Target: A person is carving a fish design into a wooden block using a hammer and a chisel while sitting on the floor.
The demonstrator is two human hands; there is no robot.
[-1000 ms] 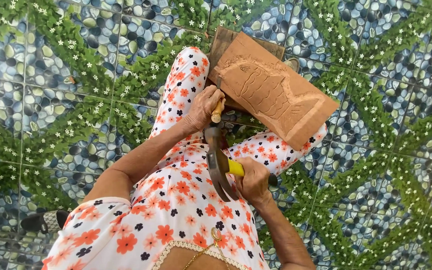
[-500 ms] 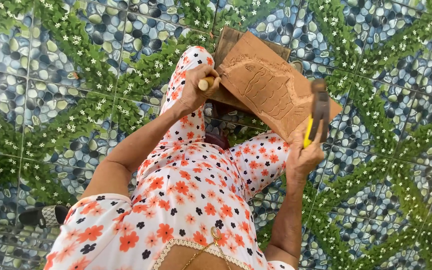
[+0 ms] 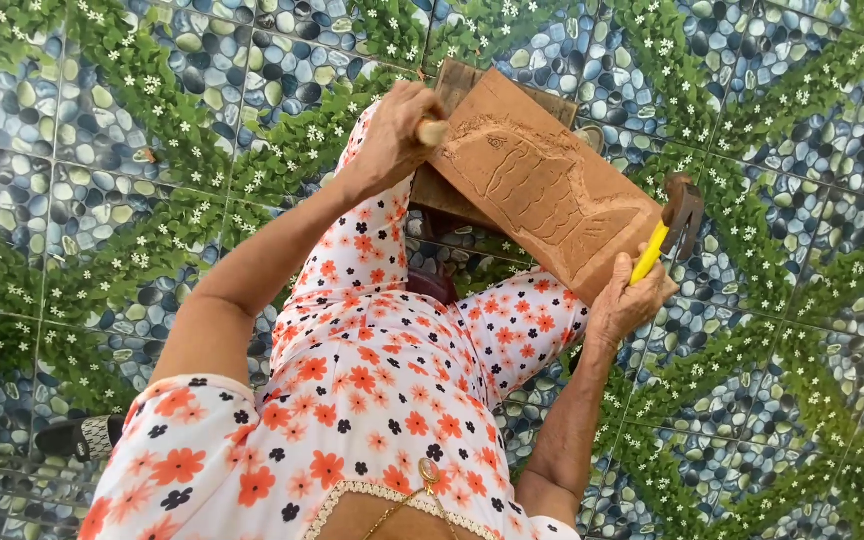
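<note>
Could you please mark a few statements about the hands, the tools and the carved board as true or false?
1. The right hand holds a hammer with a yellow handle. True.
2. The left hand is empty. False: it grips a wooden-handled chisel set against the upper end of the board.
3. The carved wooden board lies tilted across the person's lap, over a second wooden piece. True.
4. The hammer head rests on the chisel. False: it is raised off to the board's right edge, apart from the chisel.
5. The floor is plain grey concrete. False: it is tiled with a pebble and green leaf pattern.
</note>
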